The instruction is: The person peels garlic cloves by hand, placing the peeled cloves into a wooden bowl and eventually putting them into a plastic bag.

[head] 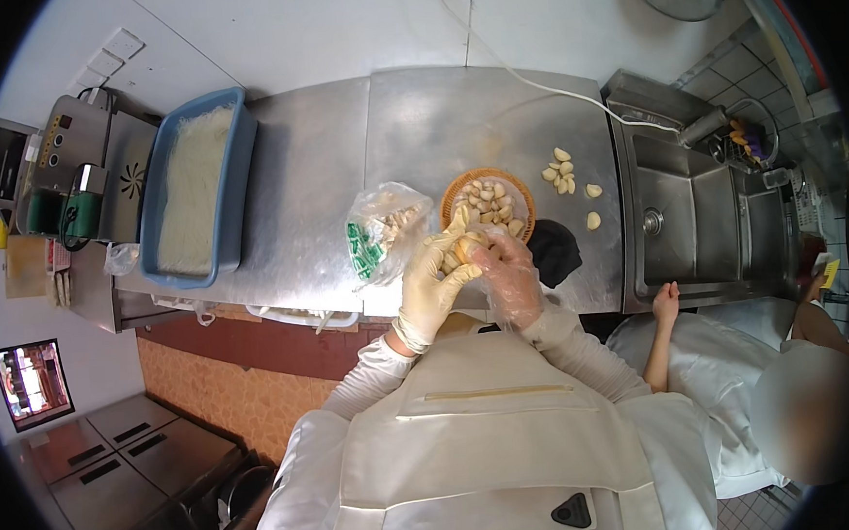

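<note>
My left hand (428, 286), in a cream rubber glove, grips a garlic bulb (451, 260). My right hand (510, 271), in a clear plastic glove, closes on the same garlic from the other side; its fingers partly hide it. Just beyond both hands, a round wicker basket (451, 187) holds many garlic cloves (484, 196). Left of the basket lies a clear plastic bag (393, 223) with green print and pale contents. A black cloth-like item (555, 252) sits by my right hand. Further right, several peeled garlic cloves (560, 171) lie on the steel counter (416, 120).
A blue tub (241, 152) of pale noodle-like strands stands at the left beside a steel appliance (60, 156). A steel sink (691, 212) is at the right. A white cable (530, 80) crosses the counter's back. A co-worker's hand (666, 303) is near the sink's front edge.
</note>
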`<state>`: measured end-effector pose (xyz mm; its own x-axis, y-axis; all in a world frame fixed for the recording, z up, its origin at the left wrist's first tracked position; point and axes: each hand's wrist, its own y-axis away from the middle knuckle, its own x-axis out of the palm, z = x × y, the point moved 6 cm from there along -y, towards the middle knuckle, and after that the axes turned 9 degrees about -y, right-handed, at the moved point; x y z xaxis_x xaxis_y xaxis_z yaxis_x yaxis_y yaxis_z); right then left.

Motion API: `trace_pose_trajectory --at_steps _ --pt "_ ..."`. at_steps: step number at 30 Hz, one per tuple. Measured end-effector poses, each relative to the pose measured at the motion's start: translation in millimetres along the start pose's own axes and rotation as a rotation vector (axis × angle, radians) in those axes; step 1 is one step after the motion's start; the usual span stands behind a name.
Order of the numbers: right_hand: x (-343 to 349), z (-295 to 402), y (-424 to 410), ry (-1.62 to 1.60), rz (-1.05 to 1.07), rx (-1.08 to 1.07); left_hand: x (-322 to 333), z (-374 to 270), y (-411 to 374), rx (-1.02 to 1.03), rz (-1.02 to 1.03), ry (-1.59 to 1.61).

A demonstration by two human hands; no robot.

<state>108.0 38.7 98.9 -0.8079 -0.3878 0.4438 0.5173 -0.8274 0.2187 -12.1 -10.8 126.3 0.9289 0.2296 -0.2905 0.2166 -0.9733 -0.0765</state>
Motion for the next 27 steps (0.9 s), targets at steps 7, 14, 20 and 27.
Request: trace_pose_trajectory --at_steps 7,14,20,27 --pt "2 22 19 -0.269 -0.012 -0.200 10 -45 -2 0.285 0.101 -0.177" --pt "-6 23 32 -0.486 -0.089 0.055 28 -63 -2 0.384 0.080 -0.210" --pt "-4 34 35 -0.572 -0.044 0.002 39 -66 2 0.355 0.096 -0.251" --pt "-8 45 41 -0.680 -0.017 0.017 42 -78 4 0.334 0.054 -0.272"
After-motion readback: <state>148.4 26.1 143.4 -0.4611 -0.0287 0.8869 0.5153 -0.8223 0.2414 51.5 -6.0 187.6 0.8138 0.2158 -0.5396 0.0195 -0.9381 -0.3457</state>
